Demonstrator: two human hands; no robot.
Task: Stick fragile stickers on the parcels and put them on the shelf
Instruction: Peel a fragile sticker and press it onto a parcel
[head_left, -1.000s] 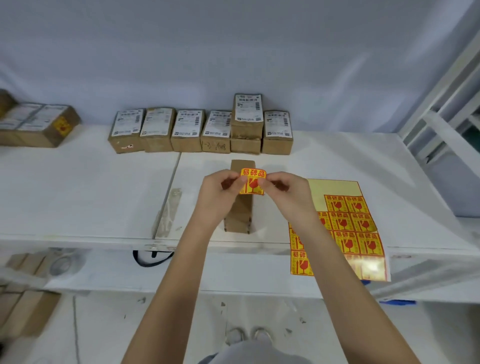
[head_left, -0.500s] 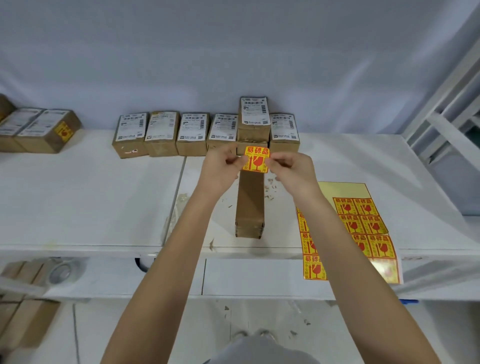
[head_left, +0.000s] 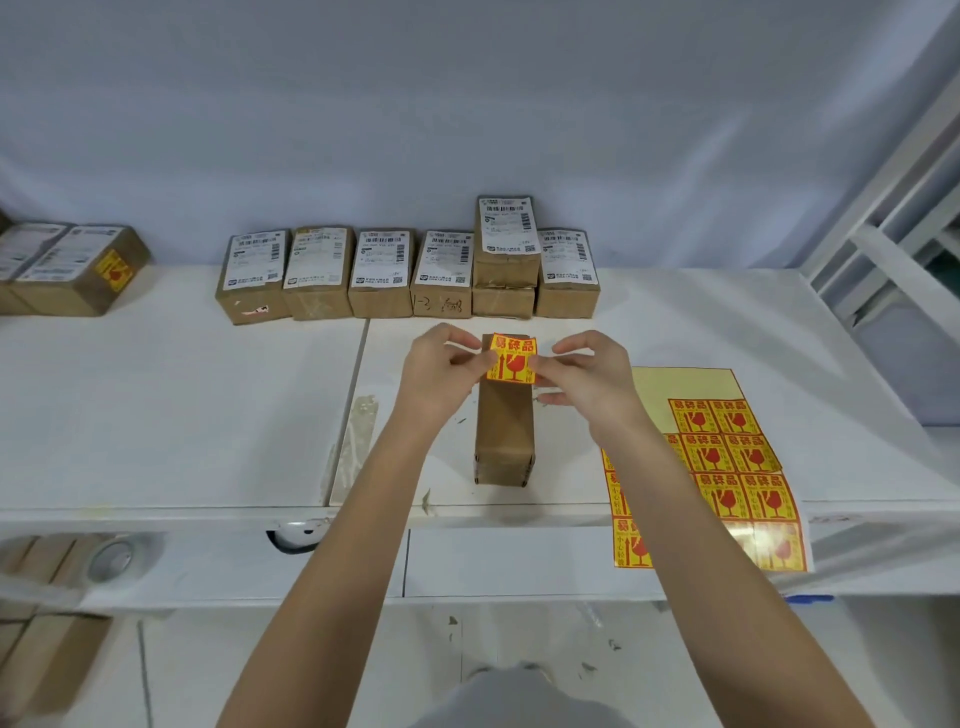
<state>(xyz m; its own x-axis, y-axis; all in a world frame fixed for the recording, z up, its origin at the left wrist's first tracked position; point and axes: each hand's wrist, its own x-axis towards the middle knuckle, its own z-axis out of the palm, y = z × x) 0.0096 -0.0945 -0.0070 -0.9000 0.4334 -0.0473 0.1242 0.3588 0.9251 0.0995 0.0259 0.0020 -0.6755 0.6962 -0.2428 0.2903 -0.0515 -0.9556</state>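
A yellow and red fragile sticker is stretched between my hands. My left hand pinches its left edge and my right hand pinches its right edge. The sticker hangs over the far end of a narrow brown parcel that stands on its side on the white table. Whether the sticker touches the parcel I cannot tell. The sticker sheet with several stickers left lies to the right, overhanging the table's front edge.
Several labelled brown parcels line the wall behind, one stacked on another. Two more parcels, one bearing a fragile sticker, sit at the far left. A white shelf frame rises at right. Cardboard boxes lie on the floor at left.
Both hands carried the sticker away from me, from above the parcel's middle to its far end, and now hold it low over that end.
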